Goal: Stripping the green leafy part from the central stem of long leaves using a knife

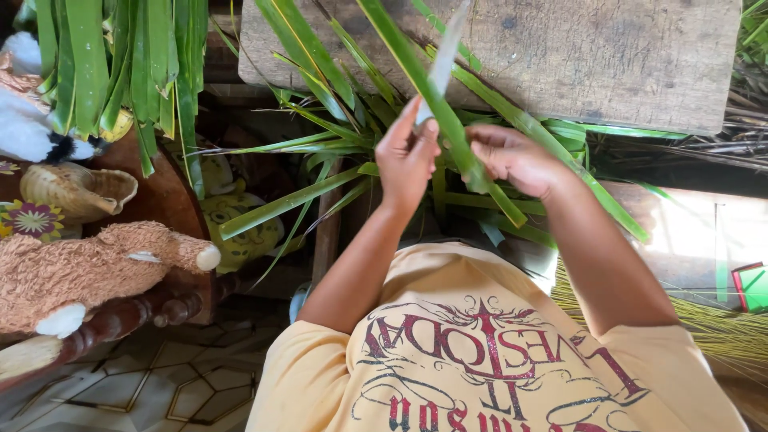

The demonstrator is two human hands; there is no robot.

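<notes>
Clamped in the left hand (408, 156), fingers together round the handle: a slim knife (444, 56), pale flat blade pointing away over the leaf. Pinched in the right hand (512, 160), fingers closed: a long green leaf strip (428, 92), smooth and ribbon-flat, slanting between both hands. Beyond, a rough weathered wooden board (560, 56). Far left, more hanging leaves (120, 64), a woven shell-shaped basket (76, 188) with contents hidden, and a fuzzy brown plush toy (88, 272).

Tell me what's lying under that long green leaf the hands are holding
Under the long green leaf lie more loose leaves and a worn wooden board. The hands hide whatever sits directly beneath their grip.
</notes>
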